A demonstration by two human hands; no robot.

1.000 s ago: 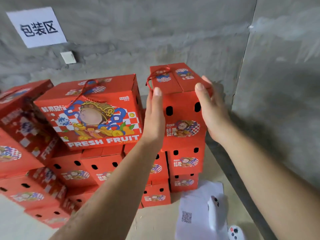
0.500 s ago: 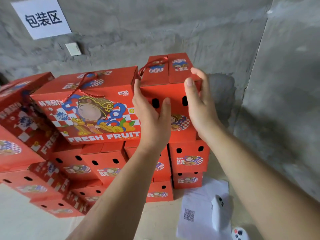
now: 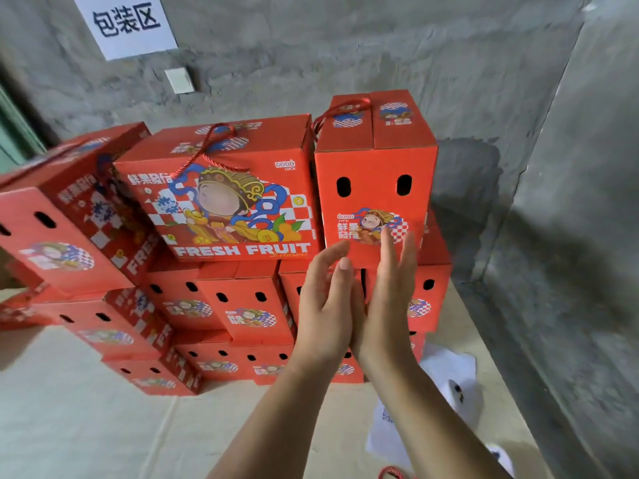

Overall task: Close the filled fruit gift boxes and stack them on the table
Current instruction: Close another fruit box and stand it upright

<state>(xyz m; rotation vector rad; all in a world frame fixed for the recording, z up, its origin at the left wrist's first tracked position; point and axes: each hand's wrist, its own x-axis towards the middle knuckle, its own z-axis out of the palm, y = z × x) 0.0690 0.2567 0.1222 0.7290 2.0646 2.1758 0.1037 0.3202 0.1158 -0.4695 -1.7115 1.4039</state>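
Top box: we see a closed red fruit gift box [image 3: 375,188] standing upright on the top of the stack, at the right end; its end face with two oval holes and a small cartoon label is turned to us; its two lid flaps meet in the middle of the top.
Handle: a red cord [image 3: 337,110] makes a loop over the left flap of the top box.
Left hand: our left hand [image 3: 323,305] is in front of the top box and below its lower edge; the fingers are straight and relaxed and hold nothing; whether the fingertips touch the box we cannot tell.
Right hand: our right hand [image 3: 387,302] is just beside the left one, palm to palm; its straight fingers reach up over the lower part of the label on the top box; it holds nothing.
Wide box: a closed box with the words FRESH FRUIT [image 3: 221,195] stands just left of the top box, touching it or almost.
Stack: more red boxes [image 3: 242,305] lie in rows under the top box and to its left.
Table: the pale surface [image 3: 86,426] carries the stack.
Sign: a white paper with dark characters [image 3: 124,24] is on the grey wall, far up and left of the top box.
Paper: white sheets [image 3: 446,378] lie on the table below and right of the top box.
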